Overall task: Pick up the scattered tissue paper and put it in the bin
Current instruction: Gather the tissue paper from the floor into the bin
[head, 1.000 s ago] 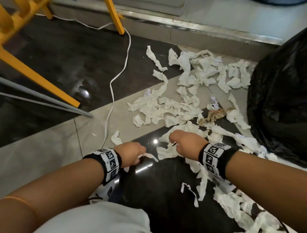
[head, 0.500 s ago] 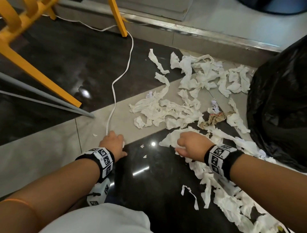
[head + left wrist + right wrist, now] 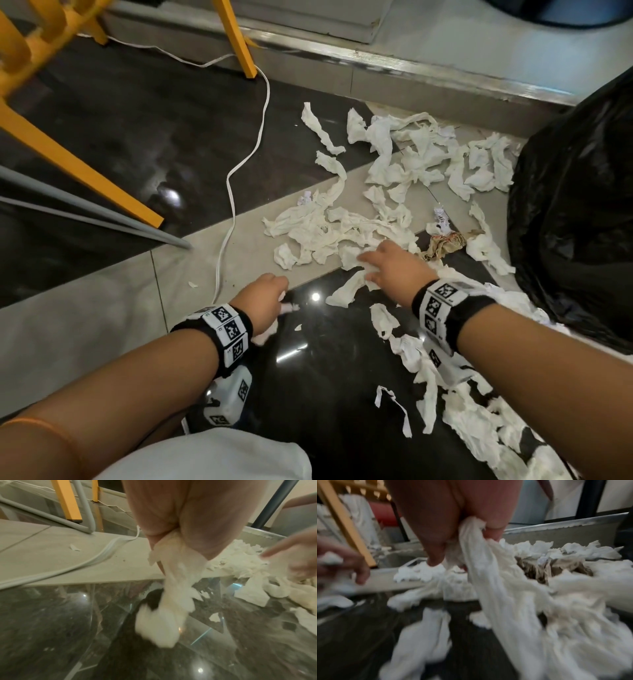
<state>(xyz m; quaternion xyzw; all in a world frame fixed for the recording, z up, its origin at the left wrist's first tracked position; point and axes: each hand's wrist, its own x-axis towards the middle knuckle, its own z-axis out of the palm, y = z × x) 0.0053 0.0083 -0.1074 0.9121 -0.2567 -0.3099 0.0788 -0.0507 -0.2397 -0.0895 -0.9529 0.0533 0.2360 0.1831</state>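
**Hands gathering tissue on a tiled floor**

Tissue (image 3: 346, 236) strewn in torn white strips across grey and glossy black tiles, thickest at centre and trailing toward the lower right. Left hand (image 3: 263, 301) low over the black tile, fingers curled round a white wad (image 3: 171, 588) that hangs from the fist, seen blurred from the left wrist. Right hand (image 3: 394, 263) further forward, at the near edge of the main pile, fingers curled round a long strip (image 3: 488, 574) that drapes down into the heap; blurred from the right wrist. Both wrists banded in black with square-patterned markers. Black bag (image 3: 575, 222) at the right edge, just beside the outer scraps, mouth not visible. Brown crumpled scrap (image 3: 445, 243) between the right hand and the bag, touching the tissue. White cable (image 3: 239, 164) snaking over the floor to the left of the pile, ending near the left hand. Yellow frame legs (image 3: 78, 164) and grey tubes (image 3: 89, 212) at upper left. Grey raised ledge (image 3: 376, 65) along the far side.
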